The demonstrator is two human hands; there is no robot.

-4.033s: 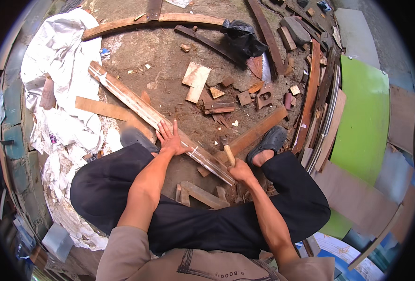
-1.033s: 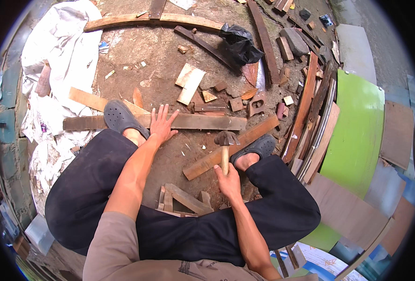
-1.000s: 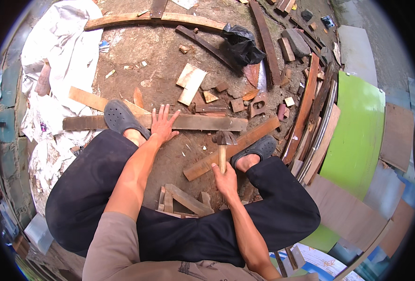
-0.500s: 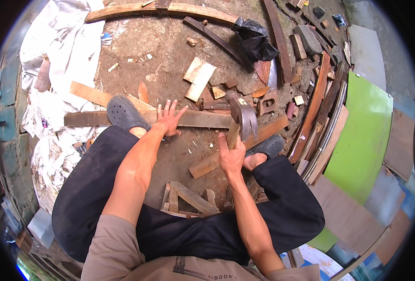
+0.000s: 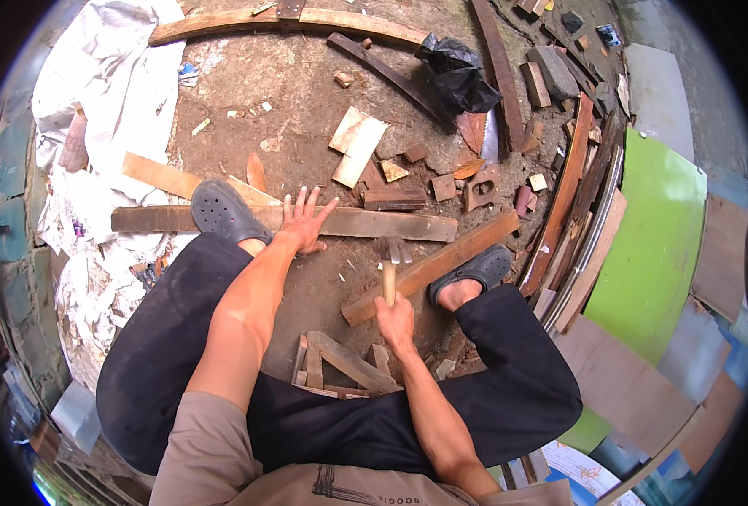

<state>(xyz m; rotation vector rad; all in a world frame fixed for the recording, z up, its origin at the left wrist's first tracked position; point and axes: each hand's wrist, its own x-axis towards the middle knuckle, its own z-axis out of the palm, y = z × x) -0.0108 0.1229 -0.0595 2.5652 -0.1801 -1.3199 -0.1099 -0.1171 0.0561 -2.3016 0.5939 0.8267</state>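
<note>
At far left, a white sheet (image 5: 108, 80) is lying crumpled along the ground, and the left end of a weathered plank (image 5: 382, 223) is resting on its edge. The plank's long axis is running left to right across the person's front, and the left shoe (image 5: 222, 211) is standing across it. A paler board (image 5: 159, 175) is slanting out from behind the shoe.

Right of the shoe, the left hand (image 5: 305, 226) is lying palm down over the plank, its fingers spread wide and pointing away from the person, pinching nothing.

Right of centre, the right hand (image 5: 396, 320) is gripping the wooden handle of a hammer (image 5: 389, 278), its fingers curled closed around it. The key relation is here: the hammer's head is appearing just beyond the plank's near edge, on the person's side, with the handle running nearly square to the plank's axis. Whether metal and wood are touching is impossible to tell. The left hand is the nearer to the plank; from the right hand's fingers, the plank is lying forward, past the hammer's head.

Farther right, a brown board (image 5: 441, 263) is slanting toward the right shoe (image 5: 485, 266).
</note>
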